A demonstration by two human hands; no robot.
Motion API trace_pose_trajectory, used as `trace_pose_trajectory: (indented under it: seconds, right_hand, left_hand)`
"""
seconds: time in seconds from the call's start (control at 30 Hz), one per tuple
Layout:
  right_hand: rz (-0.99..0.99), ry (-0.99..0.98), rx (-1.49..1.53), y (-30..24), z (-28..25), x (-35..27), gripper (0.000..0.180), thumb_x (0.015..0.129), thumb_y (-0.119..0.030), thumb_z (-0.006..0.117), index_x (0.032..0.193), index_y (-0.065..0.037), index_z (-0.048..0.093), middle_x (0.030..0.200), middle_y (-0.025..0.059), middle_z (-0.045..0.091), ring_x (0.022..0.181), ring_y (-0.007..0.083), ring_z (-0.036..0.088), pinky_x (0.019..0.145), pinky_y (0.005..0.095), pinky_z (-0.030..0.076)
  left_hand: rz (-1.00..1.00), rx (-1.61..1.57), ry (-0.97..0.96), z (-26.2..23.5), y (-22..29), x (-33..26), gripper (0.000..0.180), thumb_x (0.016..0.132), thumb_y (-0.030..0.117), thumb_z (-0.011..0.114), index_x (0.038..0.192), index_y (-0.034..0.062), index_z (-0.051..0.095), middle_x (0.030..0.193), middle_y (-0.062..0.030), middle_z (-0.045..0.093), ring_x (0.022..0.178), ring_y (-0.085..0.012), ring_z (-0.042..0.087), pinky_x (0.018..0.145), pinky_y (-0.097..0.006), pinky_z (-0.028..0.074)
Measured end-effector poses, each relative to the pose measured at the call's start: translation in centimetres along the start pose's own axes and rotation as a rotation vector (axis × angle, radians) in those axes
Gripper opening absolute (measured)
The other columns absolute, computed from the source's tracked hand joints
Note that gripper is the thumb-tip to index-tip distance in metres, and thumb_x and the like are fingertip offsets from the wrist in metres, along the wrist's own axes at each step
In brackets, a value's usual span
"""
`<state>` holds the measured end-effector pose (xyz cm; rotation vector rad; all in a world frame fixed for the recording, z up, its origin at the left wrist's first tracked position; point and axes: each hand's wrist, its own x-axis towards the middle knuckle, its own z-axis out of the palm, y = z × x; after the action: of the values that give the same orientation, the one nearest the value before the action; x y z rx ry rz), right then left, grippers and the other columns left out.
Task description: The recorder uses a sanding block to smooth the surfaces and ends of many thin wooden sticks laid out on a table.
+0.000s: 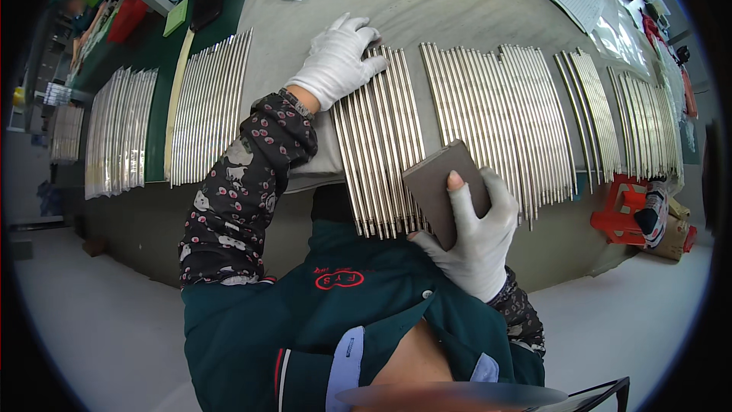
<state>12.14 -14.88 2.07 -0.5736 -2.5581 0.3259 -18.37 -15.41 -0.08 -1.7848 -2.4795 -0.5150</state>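
Left white-gloved hand [339,61] flat, fingers spread, pinning the batch of thin shiny steel rods [381,137] on the grey-covered desk [427,8]; right gloved hand [476,236] gripping the brown rectangular sanding block [442,187] at their near ends; judged mid-job, further rod batches [503,114] alongside unworked.

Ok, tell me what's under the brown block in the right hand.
The block lies on a batch of metal rods, near their lower ends. The right hand holds it there. The rod stretches beneath it are covered.
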Motion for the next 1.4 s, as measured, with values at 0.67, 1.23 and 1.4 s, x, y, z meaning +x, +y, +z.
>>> trace_pose_trajectory:
  seconds: [0.67, 1.23, 1.4]
  right_hand:
    - [0.009, -0.022, 0.004, -0.8, 1.2, -0.6, 0.11, 0.047, -0.02, 0.09, 0.144, -0.022, 0.037, 0.13, 0.0221, 0.04, 0.108, 0.038, 0.047, 0.089, 0.0483, 0.043]
    - [0.102, 0.008, 0.065, 0.1, -0.2, 0.1, 0.086, 0.061, -0.024, 0.084, 0.137, -0.011, 0.046, 0.127, 0.0231, 0.041, 0.105, 0.0371, 0.046, 0.088, 0.046, 0.041]
    - [0.076, 0.032, 0.024, -0.5, 0.3, 2.6, 0.073, 0.067, -0.025, 0.078, 0.133, -0.012, 0.051, 0.12, 0.0251, 0.044, 0.098, 0.038, 0.05, 0.084, 0.0447, 0.044]
  left_hand:
    - [-0.152, -0.133, 0.009, 0.4, 0.4, 1.4, 0.03, 0.074, 0.035, 0.071, 0.089, 0.0082, 0.067, 0.118, -0.0101, 0.058, 0.11, -0.0298, 0.055, 0.095, -0.039, 0.044]
    - [-0.461, -1.397, -0.003, -3.0, 2.7, -0.1, 0.02, 0.098, 0.016, 0.053, 0.109, -0.0018, 0.051, 0.08, -0.0063, 0.062, 0.05, -0.0009, 0.049, 0.041, -0.012, 0.039]
    - [-0.408, -1.32, 0.054, -3.5, 3.4, -0.1, 0.016, 0.098, 0.016, 0.054, 0.105, 0.0017, 0.053, 0.079, -0.0046, 0.063, 0.05, -0.0008, 0.048, 0.04, -0.013, 0.038]
